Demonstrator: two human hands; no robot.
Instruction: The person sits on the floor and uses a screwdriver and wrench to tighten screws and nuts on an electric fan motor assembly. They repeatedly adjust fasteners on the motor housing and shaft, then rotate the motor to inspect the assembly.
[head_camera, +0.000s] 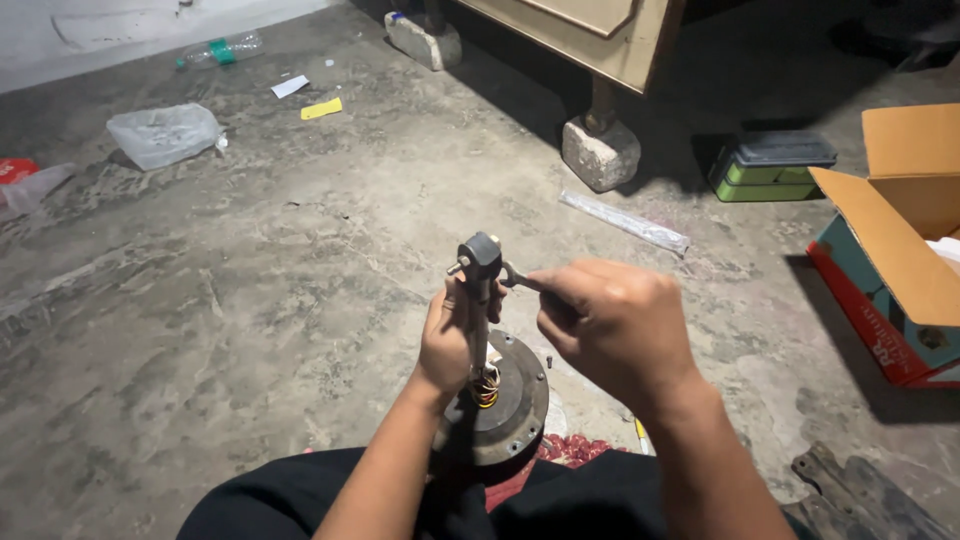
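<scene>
The right hand (615, 325) is clenched around the handle of a small spanner (522, 281), whose head meets the grey cap (481, 255) at the top of a motor's shaft. A small bolt sticks out of the cap on the side away from the spanner. The left hand (448, 340) grips the shaft (480, 335) just below the cap, fingers wrapped around it, holding it upright.

The shaft rises from the middle of a round, dark metal motor (512, 410) that rests at the person's lap, tilted a little toward the camera. Coloured wires (486, 388) bunch at the foot of the shaft, just beside the left wrist. A red cloth (566, 449) lies under the motor.

Around this, on the bare concrete floor (250, 300), a long clear plastic sleeve (625, 221) lies beyond the hands. To the right stands an open cardboard box (900, 250), and a green lidded container (770, 165) sits behind it. Two stone blocks (600, 153) prop up the legs of a beige cabinet. Far left lie a crumpled plastic bag (163, 134), a plastic bottle (220, 49) and scraps of paper.
</scene>
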